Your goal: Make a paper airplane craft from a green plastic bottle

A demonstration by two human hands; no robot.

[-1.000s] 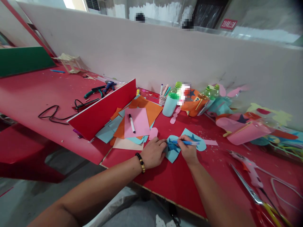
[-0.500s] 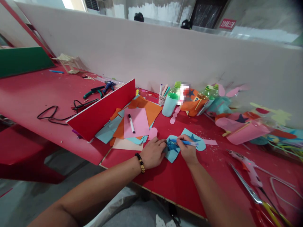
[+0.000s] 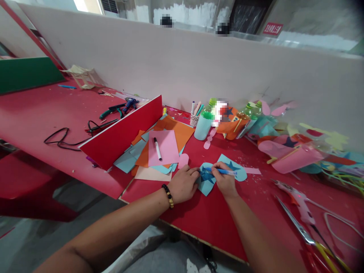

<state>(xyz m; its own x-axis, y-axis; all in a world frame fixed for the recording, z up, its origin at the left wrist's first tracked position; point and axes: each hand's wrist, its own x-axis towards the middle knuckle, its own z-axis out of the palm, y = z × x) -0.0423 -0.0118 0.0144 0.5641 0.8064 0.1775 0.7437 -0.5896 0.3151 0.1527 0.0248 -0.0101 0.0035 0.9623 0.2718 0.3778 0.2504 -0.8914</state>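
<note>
In the head view, my right hand (image 3: 225, 179) is closed round a blue marker (image 3: 224, 171). The marker's tip points left, over a dark blue star on a light blue paper cutout (image 3: 206, 188). My left hand (image 3: 185, 183), wearing a beaded bracelet, lies at the cutout's left edge. Its fingers are bent and hold the paper against the red table; the thumb is hard to make out. Just behind my right hand lies a second light blue cutout (image 3: 242, 174) with a similar star. A pink paper strip (image 3: 253, 171) touches its right end.
Coloured paper sheets with a black-and-white marker (image 3: 157, 149) lie left, beside a red divider (image 3: 125, 132). A blue-wrapped bottle (image 3: 203, 127) and pen cup (image 3: 194, 120) stand behind. Scissors (image 3: 301, 229) and a pink glue gun (image 3: 298, 201) lie right, paper crafts (image 3: 295, 157) beyond.
Both hands stay in nearly the same place, with the marker still over the star. The marker has shifted very slightly; the cutouts have not visibly moved.
</note>
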